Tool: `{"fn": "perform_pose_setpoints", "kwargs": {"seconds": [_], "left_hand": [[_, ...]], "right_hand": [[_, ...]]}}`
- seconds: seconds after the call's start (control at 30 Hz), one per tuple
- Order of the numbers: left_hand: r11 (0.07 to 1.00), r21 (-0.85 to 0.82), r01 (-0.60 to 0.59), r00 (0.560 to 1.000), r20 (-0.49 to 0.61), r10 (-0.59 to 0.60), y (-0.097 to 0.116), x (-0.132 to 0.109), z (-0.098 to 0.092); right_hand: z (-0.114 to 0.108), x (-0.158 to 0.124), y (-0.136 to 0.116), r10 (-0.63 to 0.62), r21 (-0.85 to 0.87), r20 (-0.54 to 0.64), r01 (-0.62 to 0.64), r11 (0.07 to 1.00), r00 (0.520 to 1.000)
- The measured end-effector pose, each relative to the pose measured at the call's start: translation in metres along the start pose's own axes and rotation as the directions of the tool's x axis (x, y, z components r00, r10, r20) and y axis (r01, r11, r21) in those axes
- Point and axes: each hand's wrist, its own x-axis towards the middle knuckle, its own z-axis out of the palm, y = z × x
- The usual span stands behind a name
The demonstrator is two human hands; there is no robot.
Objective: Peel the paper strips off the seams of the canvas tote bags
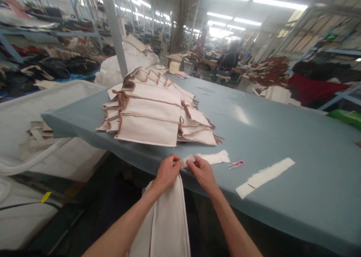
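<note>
At the near table edge my left hand (169, 170) is closed on the top of a cream sewn fabric panel (169, 219), which hangs down over my lap. My right hand (201, 170) pinches a small whitish strip (187, 160) whose other end reaches my left fingertips. Behind the right hand lie cream fabric strips (216, 157). Pink-handled thread snips (237, 164) rest to their right, and further right is another overlapping row of cream strips (265, 177). Beyond my hands a large pile of cream sewn pieces with brown edging (150, 127) covers part of the table.
The blue-green covered table (296, 136) stretches away to the right. White bins (81, 148) stand at the left, one with fabric scraps inside. A metal post (115, 31) rises behind the table's left side. A person (229, 59) sits further back among heaped materials.
</note>
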Motion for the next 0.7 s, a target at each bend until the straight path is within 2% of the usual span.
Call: {"fn": "perform_pose_setpoints", "kwargs": {"seconds": [0.17, 0.3, 0.53, 0.7], "left_hand": [[0.999, 0.015, -0.049, 0.998, 0.046, 0.048, 0.004, -0.008, -0.005], [0.989, 0.112, -0.101, 0.992, 0.087, 0.092, 0.012, -0.012, -0.011], [0.938, 0.334, -0.094, 0.991, 0.126, 0.055, 0.014, -0.014, -0.009], [0.923, 0.371, -0.104, 0.990, 0.124, 0.062, 0.013, -0.015, -0.014]], "right_hand": [[0.003, -0.005, -0.003, 0.006, -0.087, -0.038, -0.009, 0.996, 0.999], [0.003, -0.006, -0.006, -0.002, -0.126, -0.049, -0.005, 0.992, 0.999], [0.002, -0.004, -0.007, -0.043, -0.090, -0.051, 0.038, 0.995, 0.998], [0.001, -0.003, -0.006, -0.053, -0.063, -0.053, 0.050, 0.997, 0.997]]}}
